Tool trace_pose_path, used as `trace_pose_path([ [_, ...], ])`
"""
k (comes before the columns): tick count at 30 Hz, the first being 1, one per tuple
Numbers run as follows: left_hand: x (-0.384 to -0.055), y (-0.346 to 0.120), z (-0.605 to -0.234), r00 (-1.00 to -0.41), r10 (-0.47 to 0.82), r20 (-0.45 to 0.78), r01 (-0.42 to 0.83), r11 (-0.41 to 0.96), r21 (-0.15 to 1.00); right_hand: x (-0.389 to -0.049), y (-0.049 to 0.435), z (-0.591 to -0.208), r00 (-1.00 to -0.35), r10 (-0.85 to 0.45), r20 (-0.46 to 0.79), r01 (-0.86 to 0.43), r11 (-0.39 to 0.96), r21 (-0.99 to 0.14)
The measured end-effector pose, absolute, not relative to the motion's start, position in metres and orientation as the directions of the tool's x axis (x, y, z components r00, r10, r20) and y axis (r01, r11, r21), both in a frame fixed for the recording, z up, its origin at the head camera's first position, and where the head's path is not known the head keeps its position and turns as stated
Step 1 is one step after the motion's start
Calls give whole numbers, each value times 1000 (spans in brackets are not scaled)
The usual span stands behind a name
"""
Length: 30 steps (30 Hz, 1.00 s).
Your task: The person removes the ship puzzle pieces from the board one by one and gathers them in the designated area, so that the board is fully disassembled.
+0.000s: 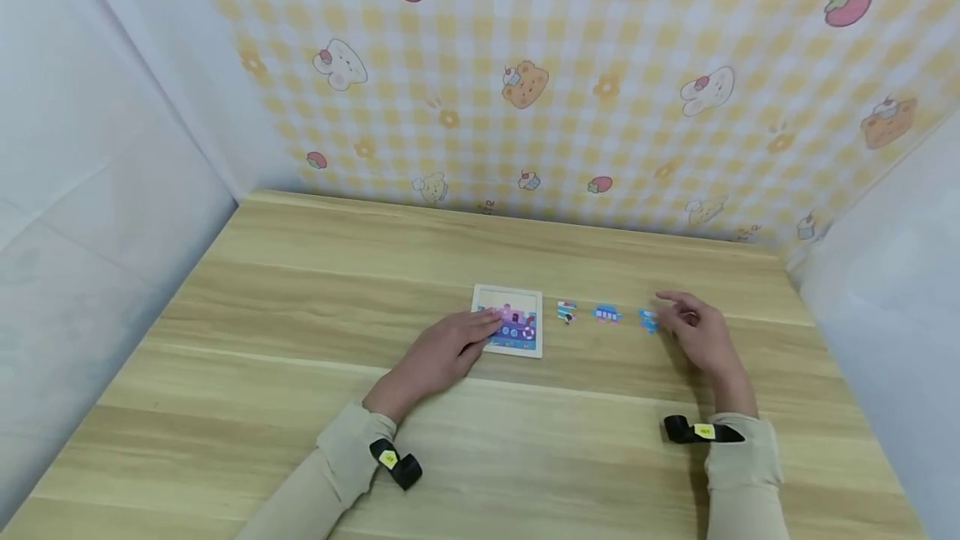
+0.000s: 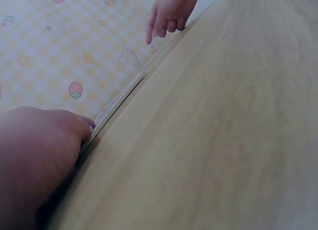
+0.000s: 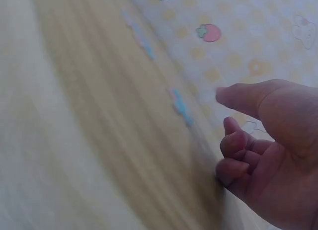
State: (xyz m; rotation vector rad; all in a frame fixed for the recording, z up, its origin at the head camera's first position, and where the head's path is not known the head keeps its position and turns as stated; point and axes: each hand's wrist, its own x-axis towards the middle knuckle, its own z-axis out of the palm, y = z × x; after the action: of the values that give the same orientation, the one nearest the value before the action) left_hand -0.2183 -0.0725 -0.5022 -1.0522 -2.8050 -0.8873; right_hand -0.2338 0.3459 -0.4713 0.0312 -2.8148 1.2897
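A small puzzle board with a pale frame lies on the table, part of its picture a purple and blue boat. My left hand rests on its left side, fingers stretched over the picture and hiding part of it. To the right, three loose puzzle pieces lie in a row: a striped piece, a blue and pink piece and a light blue piece. My right hand hovers just right of the light blue piece, index finger extended, other fingers loosely curled, holding nothing.
The wooden table runs back to a yellow checked cloth with cartoon prints. White sheets hang at the left side and the right side.
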Motion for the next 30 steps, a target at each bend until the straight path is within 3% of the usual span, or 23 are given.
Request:
trace_pose_path([
  [9,-213,-73,-501,-747,620,241,650,603,463,-224,339,-461,-999,21,33,-13,610,-792],
  [15,-212,-73,-499,-747,613,257,653,605,456,-223,322,-446,-998,-7,57,-53,485,-873],
  [22,-216,-81,-504,-818,459,346,574,626,528,-229,284,-443,-990,-92,110,-141,496,-857],
  [30,-217,-85,-503,-874,427,232,482,705,521,-245,214,-441,-950,-279,139,-276,547,-790],
])
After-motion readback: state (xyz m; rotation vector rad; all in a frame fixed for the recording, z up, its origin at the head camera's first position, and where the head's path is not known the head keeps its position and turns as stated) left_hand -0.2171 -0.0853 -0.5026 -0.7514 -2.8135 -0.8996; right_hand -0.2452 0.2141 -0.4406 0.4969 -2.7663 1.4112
